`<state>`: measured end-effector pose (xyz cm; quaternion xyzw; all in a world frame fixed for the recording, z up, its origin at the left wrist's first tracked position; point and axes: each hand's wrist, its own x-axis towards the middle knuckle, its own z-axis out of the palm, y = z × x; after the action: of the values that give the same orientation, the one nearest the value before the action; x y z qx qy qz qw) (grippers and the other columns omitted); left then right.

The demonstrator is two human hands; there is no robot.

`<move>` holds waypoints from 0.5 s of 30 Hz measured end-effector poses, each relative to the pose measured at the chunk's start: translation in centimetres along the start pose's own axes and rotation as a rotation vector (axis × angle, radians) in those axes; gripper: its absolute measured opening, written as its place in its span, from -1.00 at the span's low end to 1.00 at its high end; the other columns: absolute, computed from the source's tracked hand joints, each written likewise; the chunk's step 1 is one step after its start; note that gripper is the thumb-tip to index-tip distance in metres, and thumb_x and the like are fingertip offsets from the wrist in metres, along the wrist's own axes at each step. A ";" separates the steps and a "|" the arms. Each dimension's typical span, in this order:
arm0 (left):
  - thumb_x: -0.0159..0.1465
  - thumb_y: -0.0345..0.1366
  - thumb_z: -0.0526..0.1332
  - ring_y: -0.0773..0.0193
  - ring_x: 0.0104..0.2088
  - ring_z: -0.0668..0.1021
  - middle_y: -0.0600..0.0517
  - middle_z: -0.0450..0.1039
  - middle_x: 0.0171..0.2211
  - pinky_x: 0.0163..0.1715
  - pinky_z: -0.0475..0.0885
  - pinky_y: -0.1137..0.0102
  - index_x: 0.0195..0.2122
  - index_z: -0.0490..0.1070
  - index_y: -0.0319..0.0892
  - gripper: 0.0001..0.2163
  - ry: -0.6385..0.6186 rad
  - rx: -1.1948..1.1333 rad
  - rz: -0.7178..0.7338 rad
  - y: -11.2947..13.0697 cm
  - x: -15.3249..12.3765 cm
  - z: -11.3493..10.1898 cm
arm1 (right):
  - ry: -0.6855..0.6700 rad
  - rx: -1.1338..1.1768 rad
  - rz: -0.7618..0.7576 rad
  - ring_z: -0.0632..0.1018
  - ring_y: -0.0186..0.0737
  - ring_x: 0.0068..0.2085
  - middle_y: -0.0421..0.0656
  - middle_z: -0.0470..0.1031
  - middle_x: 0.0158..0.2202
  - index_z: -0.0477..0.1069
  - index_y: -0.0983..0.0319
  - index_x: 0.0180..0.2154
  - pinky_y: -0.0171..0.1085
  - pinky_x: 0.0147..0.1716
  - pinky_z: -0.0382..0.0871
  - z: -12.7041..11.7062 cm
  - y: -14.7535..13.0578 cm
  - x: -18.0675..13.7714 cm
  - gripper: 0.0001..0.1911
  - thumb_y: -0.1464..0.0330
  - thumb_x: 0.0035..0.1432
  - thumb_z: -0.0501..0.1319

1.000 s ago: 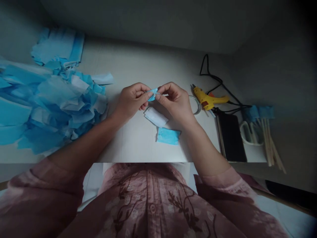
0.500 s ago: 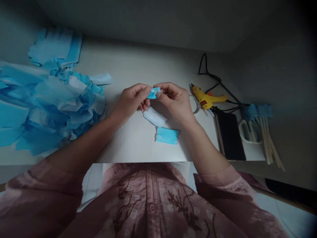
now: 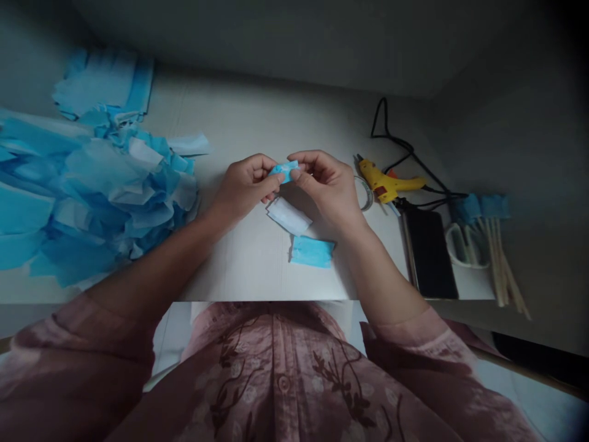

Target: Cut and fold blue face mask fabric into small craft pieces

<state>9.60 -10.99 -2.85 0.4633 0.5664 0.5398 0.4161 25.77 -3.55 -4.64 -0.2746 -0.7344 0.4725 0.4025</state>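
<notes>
Between both hands, the blue piece shows wider than before.

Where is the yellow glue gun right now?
In the head view, the yellow glue gun lies on the table, right of the right hand, beside the round roll and just beyond the black phone.

Single head-worn view, facing forward and down, over a tabletop

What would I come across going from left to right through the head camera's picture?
Pile of blue and white scraps → left hand → small blue piece → right hand → yellow glue gun → black phone → wooden sticks.
</notes>
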 end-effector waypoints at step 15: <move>0.21 -0.46 0.31 0.47 -0.55 0.44 0.14 0.44 -0.50 -0.54 0.35 0.57 -0.28 0.46 -0.19 -0.92 0.057 -0.075 0.058 -0.5 0.6 -0.3 | -0.110 0.038 0.095 0.45 -0.31 -0.40 -0.26 0.43 -0.46 0.59 0.18 -0.18 -0.31 -0.39 0.35 0.0 -0.9 -0.2 -0.68 0.08 0.17 0.36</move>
<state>9.10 -10.48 -3.35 0.4477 0.5438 0.5856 0.4012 25.86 -4.06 -3.93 -0.2750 -0.7325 0.5193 0.3439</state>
